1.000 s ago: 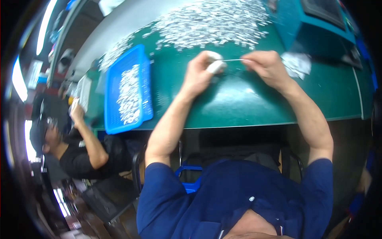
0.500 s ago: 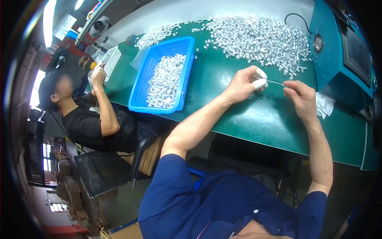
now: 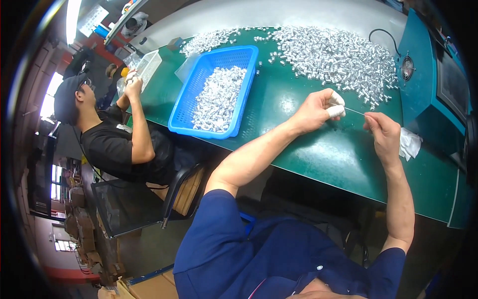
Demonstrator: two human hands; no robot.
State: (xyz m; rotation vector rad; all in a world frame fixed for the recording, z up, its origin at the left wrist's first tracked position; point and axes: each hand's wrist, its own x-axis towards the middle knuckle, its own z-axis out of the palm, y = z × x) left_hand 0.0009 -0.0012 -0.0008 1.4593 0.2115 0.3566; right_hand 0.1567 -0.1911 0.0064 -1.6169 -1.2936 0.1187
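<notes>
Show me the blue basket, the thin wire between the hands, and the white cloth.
blue basket [image 3: 180, 115], head view, on its left wall.
thin wire [image 3: 354, 111], head view, mid-length.
white cloth [image 3: 410, 144], head view, its middle.

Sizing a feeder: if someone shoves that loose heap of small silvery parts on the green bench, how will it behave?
The heap of silvery parts would probably scatter rather than slide as one, since strays already ring its edges. The pieces look short and rounded, so some may roll on the smooth green bench. Each likely weighs little; the thin-walled blue basket holds many.
</notes>
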